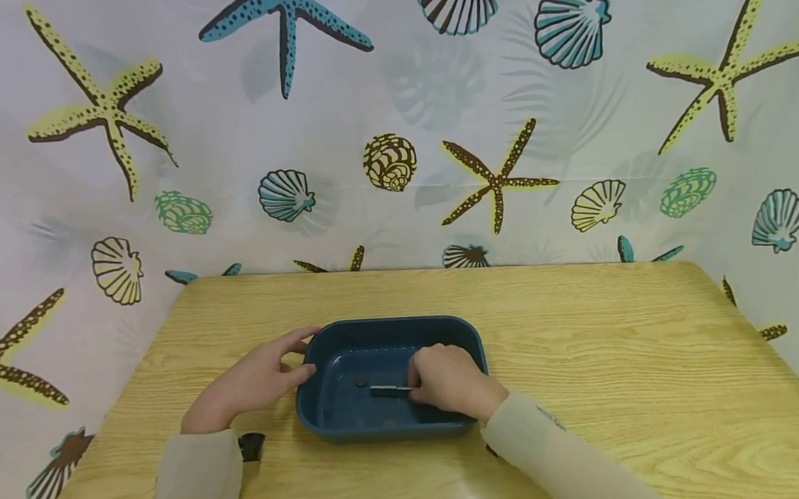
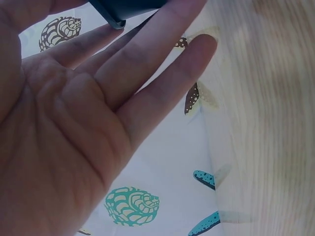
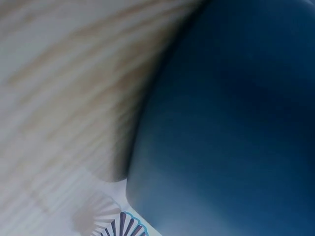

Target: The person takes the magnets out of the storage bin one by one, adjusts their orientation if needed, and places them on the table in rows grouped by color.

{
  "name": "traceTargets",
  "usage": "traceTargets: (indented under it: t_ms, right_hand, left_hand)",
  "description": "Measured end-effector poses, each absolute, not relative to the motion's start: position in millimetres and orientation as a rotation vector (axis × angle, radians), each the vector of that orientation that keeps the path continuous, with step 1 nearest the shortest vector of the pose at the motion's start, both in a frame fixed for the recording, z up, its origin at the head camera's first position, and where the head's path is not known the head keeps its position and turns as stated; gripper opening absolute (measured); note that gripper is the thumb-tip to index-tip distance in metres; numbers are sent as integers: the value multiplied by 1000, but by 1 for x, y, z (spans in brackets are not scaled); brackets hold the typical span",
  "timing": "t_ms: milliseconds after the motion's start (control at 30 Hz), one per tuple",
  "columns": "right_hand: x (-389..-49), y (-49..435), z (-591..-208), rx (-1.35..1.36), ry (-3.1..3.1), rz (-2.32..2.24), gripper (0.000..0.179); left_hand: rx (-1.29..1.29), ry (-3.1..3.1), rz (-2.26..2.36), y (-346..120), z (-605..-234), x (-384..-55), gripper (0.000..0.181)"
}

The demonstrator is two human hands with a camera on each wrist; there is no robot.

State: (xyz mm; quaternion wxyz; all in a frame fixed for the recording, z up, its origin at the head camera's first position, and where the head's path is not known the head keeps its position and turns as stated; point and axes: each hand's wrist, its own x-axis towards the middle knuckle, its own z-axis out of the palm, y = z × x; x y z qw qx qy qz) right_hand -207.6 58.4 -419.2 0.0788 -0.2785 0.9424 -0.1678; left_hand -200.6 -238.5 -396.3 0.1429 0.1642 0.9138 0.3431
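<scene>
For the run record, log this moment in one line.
left hand: touches blue tub, left end | right hand: inside tub, grips slim grey object

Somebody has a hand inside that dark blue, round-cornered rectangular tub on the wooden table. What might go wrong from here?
The slim, grey, metallic-looking object might slip: the right hand seems to grip it towards one end, leaving the other sticking out.

The dark blue, round-cornered rectangular tub might shift if bumped, since the right wrist crosses its rim and the left hand steadies just one end.
</scene>
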Motion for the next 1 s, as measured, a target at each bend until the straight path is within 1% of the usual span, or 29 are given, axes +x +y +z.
traceTargets:
  t_ms: [133, 333, 667, 1000]
  right_hand:
    - [-206, 62, -419, -961, 2910, -446, 6]
    - [-202, 67, -414, -1045, 2993, -424, 6]
    - [-198, 77, -398, -1044, 3037, -556, 5]
    - [-192, 83, -384, -1055, 3095, -630, 6]
  left_hand:
    - [479, 2637, 980, -238, -396, -202, 63]
    - [479, 2642, 962, -240, -396, -202, 65]
    - [500, 2647, 984, -238, -393, -201, 65]
    - [691, 2922, 869, -232, -385, -194, 64]
